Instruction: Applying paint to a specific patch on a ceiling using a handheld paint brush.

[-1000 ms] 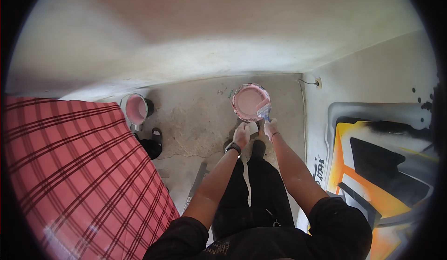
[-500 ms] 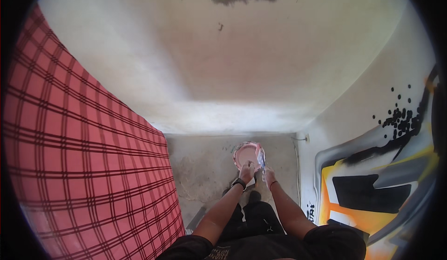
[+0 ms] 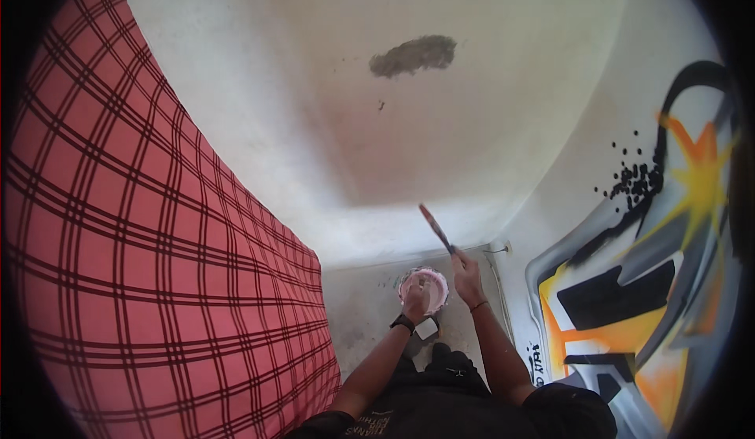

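Your left hand (image 3: 414, 301) is closed on the near rim of a small round paint tub (image 3: 423, 287), holding it out in front of your body above the concrete floor (image 3: 363, 313); a dark watch (image 3: 403, 322) sits on that wrist. Your right hand (image 3: 467, 275) is wrapped around the handle of a paintbrush (image 3: 436, 230), whose shaft rises up and to the left from the fist, its tip raised against the pale wall (image 3: 409, 124). The tub lies just left of the right hand and below the brush; its inside is coated pink. Whether the brush touches the wall cannot be told.

The wall ahead is off-white with a faint pink tint across its middle and a dark grey rough patch (image 3: 413, 55) high up, well apart from the brush. To your left hangs a red cloth with a dark plaid grid (image 3: 141, 266), reaching down to the floor. To your right the adjoining wall carries a painted mural in orange, black, grey and yellow (image 3: 645, 282), with a scatter of black dots above it. A small fitting (image 3: 497, 246) sits at the foot of the corner, near your right hand. Your dark clothing (image 3: 456, 400) fills the lower edge.
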Available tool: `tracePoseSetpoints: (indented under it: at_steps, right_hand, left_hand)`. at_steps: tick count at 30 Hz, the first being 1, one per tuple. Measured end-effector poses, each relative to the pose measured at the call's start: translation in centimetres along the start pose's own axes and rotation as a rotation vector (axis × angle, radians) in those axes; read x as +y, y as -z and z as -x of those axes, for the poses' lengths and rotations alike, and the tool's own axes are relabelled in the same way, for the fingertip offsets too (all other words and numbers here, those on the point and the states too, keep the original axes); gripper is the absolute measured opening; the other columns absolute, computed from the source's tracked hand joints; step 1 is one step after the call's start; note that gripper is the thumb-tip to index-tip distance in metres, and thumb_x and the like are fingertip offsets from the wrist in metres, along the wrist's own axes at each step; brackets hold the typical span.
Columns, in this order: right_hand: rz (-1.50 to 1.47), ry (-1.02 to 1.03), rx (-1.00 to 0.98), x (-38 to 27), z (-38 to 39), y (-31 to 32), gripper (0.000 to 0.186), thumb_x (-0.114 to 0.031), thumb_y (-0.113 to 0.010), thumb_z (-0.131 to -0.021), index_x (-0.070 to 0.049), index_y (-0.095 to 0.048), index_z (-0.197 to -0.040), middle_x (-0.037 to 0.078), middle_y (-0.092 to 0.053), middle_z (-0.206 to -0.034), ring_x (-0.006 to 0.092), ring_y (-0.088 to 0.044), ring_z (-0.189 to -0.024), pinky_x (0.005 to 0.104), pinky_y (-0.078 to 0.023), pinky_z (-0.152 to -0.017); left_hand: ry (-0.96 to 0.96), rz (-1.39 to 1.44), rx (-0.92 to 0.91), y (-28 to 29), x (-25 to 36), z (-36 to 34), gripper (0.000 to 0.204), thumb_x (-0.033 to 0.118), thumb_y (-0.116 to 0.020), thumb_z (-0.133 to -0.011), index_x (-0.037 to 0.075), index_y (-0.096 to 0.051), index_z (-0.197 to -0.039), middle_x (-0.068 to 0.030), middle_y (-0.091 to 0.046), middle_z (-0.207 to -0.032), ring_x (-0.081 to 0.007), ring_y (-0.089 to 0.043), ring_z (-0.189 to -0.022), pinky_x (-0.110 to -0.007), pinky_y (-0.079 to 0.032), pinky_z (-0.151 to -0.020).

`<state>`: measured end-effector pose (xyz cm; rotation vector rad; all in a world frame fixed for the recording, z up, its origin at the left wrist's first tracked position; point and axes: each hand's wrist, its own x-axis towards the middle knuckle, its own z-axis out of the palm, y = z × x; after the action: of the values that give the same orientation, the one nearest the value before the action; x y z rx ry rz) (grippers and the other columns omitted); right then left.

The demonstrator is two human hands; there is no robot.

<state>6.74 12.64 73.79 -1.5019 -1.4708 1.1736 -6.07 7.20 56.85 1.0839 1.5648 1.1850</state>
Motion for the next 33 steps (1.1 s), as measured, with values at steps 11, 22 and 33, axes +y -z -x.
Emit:
tracePoseSetpoints:
  at_steps: [11,22,33]
  right_hand:
    - [0.314,1.013,0.596,-28.4,-3.6,2.5,0.045,-0.008,-0.057,-0.092,-0.006,-0.054,-0.137,0.015,-0.054,-0.088,0.0322,-0.06,-0.067,0.0432,-0.049,-0.056]
    - [0.54,0.89,0.559,-21.1,-11.4,1.2,0.043,-0.014,-0.056,-0.094,-0.007,-0.053,-0.136,0.013,-0.054,-0.091,0.0327,-0.062,-0.066,0.0448,-0.052,-0.055]
    - [0.516,0.75,0.415,-17.5,-8.6,3.0,0.039,-0.014,-0.056,-0.094,-0.001,-0.054,-0.132,0.017,-0.056,-0.091,0.0364,-0.063,-0.068,0.0468,-0.053,-0.058]
  left_hand:
    - [-0.048,0.124,0.062,2.3,9.2,-3.4,0.025,0.024,-0.052,-0.098,0.002,-0.051,-0.112,-0.0161,-0.065,-0.095,-0.0277,-0.063,-0.09,-0.039,-0.049,-0.081]
    - [-0.007,0.286,0.142,-0.4,10.3,-2.8,0.02,0.021,-0.053,-0.098,0.005,-0.05,-0.109,-0.0091,-0.06,-0.094,-0.016,-0.057,-0.074,-0.03,-0.048,-0.061]
    - [0.025,0.338,0.178,-3.0,11.5,-4.3,0.018,0.02,-0.052,-0.099,0.003,-0.055,-0.103,-0.0094,-0.062,-0.094,-0.0167,-0.059,-0.082,-0.032,-0.05,-0.07]
